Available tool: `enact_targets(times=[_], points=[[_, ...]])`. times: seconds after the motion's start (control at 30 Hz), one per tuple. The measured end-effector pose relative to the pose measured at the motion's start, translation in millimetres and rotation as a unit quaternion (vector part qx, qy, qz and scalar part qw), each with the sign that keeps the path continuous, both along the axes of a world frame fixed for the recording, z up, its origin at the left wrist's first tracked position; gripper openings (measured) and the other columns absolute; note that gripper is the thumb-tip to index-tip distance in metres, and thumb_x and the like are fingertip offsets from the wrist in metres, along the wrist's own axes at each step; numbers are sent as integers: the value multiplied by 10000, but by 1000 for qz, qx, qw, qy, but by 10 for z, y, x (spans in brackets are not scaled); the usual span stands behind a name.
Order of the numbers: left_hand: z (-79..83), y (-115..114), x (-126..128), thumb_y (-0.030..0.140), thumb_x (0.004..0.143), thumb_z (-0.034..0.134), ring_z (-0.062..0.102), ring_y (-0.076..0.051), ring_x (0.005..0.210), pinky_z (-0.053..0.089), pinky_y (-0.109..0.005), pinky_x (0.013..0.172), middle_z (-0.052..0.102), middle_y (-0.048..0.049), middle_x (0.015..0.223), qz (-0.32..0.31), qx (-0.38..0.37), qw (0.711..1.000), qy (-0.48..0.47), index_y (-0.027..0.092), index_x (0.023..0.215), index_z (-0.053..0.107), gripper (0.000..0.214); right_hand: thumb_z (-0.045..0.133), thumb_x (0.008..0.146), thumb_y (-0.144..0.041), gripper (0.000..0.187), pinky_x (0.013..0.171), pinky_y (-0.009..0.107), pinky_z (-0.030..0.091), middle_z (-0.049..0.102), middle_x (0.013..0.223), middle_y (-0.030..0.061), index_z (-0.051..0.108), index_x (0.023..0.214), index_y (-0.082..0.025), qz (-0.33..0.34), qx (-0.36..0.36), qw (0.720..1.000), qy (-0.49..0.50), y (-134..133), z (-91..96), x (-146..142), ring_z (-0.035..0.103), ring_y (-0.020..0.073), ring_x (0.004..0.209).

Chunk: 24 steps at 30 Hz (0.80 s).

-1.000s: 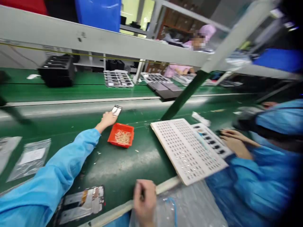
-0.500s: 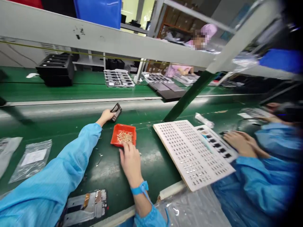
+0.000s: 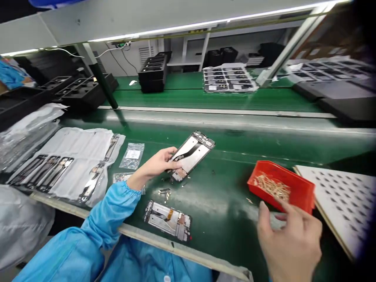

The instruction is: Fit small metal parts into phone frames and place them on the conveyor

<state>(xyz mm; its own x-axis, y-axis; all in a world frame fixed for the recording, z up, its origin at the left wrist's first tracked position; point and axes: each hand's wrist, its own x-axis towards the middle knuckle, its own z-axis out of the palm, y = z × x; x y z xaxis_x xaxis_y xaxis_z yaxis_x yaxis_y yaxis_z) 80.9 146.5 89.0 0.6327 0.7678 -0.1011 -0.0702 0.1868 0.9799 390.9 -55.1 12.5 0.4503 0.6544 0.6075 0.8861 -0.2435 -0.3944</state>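
Note:
My left hand (image 3: pixel 164 162) is closed around the lower end of a phone frame (image 3: pixel 194 152), held tilted above the green bench. A pale metal plate, a black flex cable and a board at the top end show on it. Beside the red bin (image 3: pixel 299 192), my right hand (image 3: pixel 290 239) has its thumb and forefinger apart, and I see nothing between them. Small brass-coloured pieces (image 3: pixel 272 187) lie heaped inside the bin. A second phone frame (image 3: pixel 169 220) rests flat near the bench's front edge, with a few small loose parts (image 3: pixel 165 193) just behind it.
Right of the bin lies a white board with rows of small dark pieces (image 3: pixel 343 196). White sleeves holding phone frames (image 3: pixel 79 145) and small plastic bags (image 3: pixel 132 156) lie at left. Black trays (image 3: pixel 152 74) and a white tray (image 3: pixel 229 78) stand behind.
The view has swung left and closer to the bench. My left hand has turned the phone frame so its plate faces me. My right hand's fingers have drawn back from the heap to the bin's near edge.

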Motion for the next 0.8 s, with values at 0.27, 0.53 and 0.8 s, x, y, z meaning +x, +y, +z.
enact_targets(times=[0.27, 0.53, 0.8], points=[[-336, -271, -484, 386, 835, 919, 688, -286, 1253, 566, -366, 1027, 719, -110, 1395, -64, 1, 998, 12, 217, 1469, 627, 718, 540, 1094, -399, 283, 914, 464, 505, 693, 1113, 139, 696, 1190, -184, 188, -35, 980, -57, 274, 87, -387, 619, 311, 992], [-389, -123, -713, 556, 959, 786, 700, -249, 1168, 566, -333, 980, 729, -119, 1353, 55, 45, 997, 20, 182, 1383, 660, 579, 495, 1128, -310, 239, 845, 428, 515, 720, 1177, 87, 703, 1228, -249, 394, -160, 904, -46, 762, -187, -637, 621, 277, 1030], [-416, -6, -981, 508, 880, 875, 762, -219, 1005, 590, -274, 831, 810, -118, 1201, 81, 74, 994, 14, 133, 1269, 790, 548, 527, 1124, -339, 250, 852, 431, 490, 706, 1170, 91, 744, 1219, -257, 444, -169, 879, -43, 1307, -184, -1081, 590, 278, 1055]])
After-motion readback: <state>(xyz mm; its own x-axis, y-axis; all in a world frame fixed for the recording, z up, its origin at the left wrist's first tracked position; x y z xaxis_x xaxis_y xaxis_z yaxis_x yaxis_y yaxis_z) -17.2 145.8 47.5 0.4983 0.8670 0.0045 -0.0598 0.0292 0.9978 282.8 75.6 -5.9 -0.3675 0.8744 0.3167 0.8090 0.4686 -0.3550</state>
